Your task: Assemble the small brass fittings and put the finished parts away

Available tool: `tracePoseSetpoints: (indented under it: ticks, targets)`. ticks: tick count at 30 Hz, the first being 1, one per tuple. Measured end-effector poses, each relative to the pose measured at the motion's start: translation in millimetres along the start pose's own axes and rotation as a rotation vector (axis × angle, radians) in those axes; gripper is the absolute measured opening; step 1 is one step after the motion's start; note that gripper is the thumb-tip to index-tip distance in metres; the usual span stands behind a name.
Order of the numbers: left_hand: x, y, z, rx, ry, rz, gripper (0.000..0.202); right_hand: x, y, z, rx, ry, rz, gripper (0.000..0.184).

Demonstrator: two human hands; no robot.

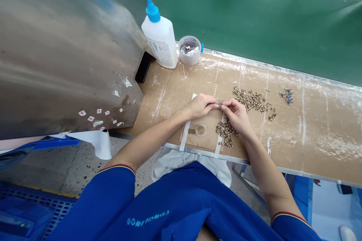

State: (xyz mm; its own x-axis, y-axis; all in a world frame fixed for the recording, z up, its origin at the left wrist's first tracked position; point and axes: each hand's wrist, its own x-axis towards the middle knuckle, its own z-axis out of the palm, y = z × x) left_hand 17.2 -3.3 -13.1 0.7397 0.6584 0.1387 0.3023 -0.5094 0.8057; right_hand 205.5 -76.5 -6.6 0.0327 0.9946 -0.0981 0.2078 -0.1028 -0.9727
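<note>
A brown table (pixel 311 128) holds a white bottle (pixel 161 41) at the back and a heap of little metal pieces (pixel 251 101). Just beside the heap, the left hand (pixel 199 106) and right hand (pixel 236 115) meet, both pinching one tiny metal piece (pixel 219 105) between fingertips.

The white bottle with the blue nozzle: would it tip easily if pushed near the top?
Probably yes: the bottle stands tall on a narrow base. It looks plastic, so likely light. The cardboard under it may resist sliding.
</note>
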Motion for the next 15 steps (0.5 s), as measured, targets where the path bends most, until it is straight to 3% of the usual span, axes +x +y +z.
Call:
tracePoseSetpoints:
  ticks: [15]
  targets:
    - [-2.5, 2.6, 1.6, 0.147, -0.03, 0.049, 0.028, -0.7, -4.1, 0.1, 0.013, -0.017, 0.008, 0.048]
